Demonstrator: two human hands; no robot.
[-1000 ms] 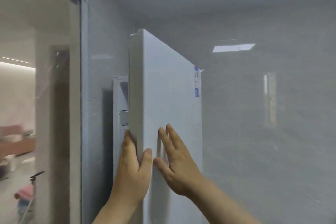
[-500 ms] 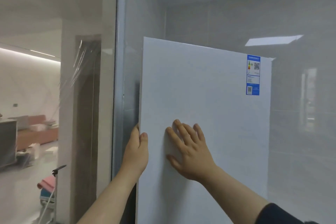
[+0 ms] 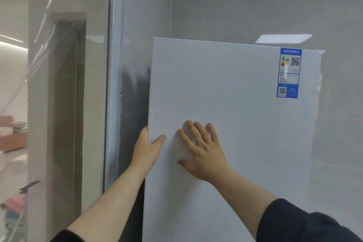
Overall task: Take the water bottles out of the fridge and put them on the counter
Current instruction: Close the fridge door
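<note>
Illumination is even, diffuse and moderately bright, a rectangular ceiling-light reflection (image 3: pixel 283 38) glares on the glossy grey wall (image 3: pixel 255 10), the right hand (image 3: pixel 204 151) casts a soft shadow on the fridge door (image 3: pixel 245 133), detail is slightly soft, and vertical edges bow.

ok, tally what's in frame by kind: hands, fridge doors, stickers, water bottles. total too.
Bare hands: 2, the left hand gripping the door's edge and the right hand flat on its front
White fridge door: 1
Blue energy-label sticker: 1
Water bottles: 0 visible
Total: 4
</note>
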